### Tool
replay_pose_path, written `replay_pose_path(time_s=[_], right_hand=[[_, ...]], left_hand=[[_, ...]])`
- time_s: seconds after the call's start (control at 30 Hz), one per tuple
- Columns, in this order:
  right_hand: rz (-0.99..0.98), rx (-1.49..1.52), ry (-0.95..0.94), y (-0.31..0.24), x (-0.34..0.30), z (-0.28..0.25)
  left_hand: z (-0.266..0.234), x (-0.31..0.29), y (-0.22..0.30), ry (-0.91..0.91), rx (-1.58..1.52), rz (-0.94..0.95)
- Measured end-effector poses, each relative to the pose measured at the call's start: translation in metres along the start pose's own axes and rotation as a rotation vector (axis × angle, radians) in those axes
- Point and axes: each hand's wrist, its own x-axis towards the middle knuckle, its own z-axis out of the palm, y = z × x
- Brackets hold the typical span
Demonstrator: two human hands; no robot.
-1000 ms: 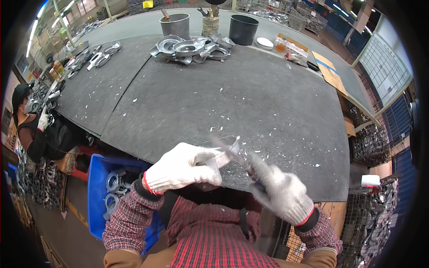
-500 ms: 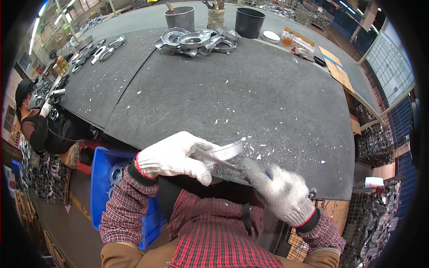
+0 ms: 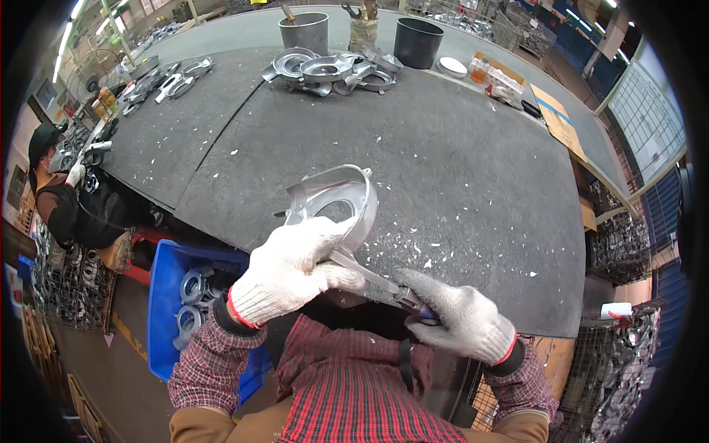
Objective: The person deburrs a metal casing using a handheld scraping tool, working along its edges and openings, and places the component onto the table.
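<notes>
My left hand [image 3: 288,269], in a white knit glove, grips a silvery cast metal ring-shaped part [image 3: 336,198] and holds it upright at the near edge of the dark workbench [image 3: 443,162]. My right hand [image 3: 458,317], also gloved, is closed around the handle of a slim metal hand tool [image 3: 373,279] whose tip reaches under the part's lower rim. Both hands are close to my chest, above my red plaid shirt.
A pile of similar metal castings [image 3: 329,70] lies at the bench's far side with two dark buckets [image 3: 417,40]. A blue crate [image 3: 188,295] of parts stands at my lower left. Another person [image 3: 63,192] works at far left. White chips are scattered on the bench.
The casting has been turned from lying flat between my hands to standing upright in my left hand. My right hand has dropped lower and to the right with the tool.
</notes>
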Motion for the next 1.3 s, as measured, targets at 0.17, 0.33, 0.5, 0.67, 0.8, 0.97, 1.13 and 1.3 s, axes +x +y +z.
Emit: replay_pose_path(time_s=[0.17, 0.33, 0.5, 0.67, 0.8, 0.97, 1.13, 1.3], right_hand=[[0.027, -0.081, 0.032, -0.004, 0.004, 0.013], [0.004, 0.084, -0.013, -0.004, 0.007, 0.017], [0.087, 0.405, -0.055, 0.001, 0.004, 0.030], [0.247, 0.515, 0.065, -0.007, -0.008, 0.032], [0.298, 0.310, -0.093, -0.009, -0.005, 0.033], [0.402, 0.376, 0.050, -0.012, -0.004, 0.032], [0.280, 0.160, -0.035, -0.017, 0.000, 0.032], [0.311, 0.107, -0.126, -0.022, 0.012, 0.026]], left_hand=[[0.011, -0.009, 0.007, 0.017, -0.222, -0.213], [0.018, -0.021, 0.032, 0.096, -0.658, -0.370], [0.057, -0.043, 0.027, 0.244, -0.660, -0.470], [0.083, -0.044, 0.010, 0.342, -0.706, -0.467], [0.082, -0.037, 0.017, 0.285, -0.682, -0.480], [0.079, -0.033, 0.013, 0.276, -0.758, -0.500], [0.077, -0.035, 0.013, 0.261, -0.708, -0.496], [0.065, -0.039, 0.004, 0.163, -0.705, -0.500]])
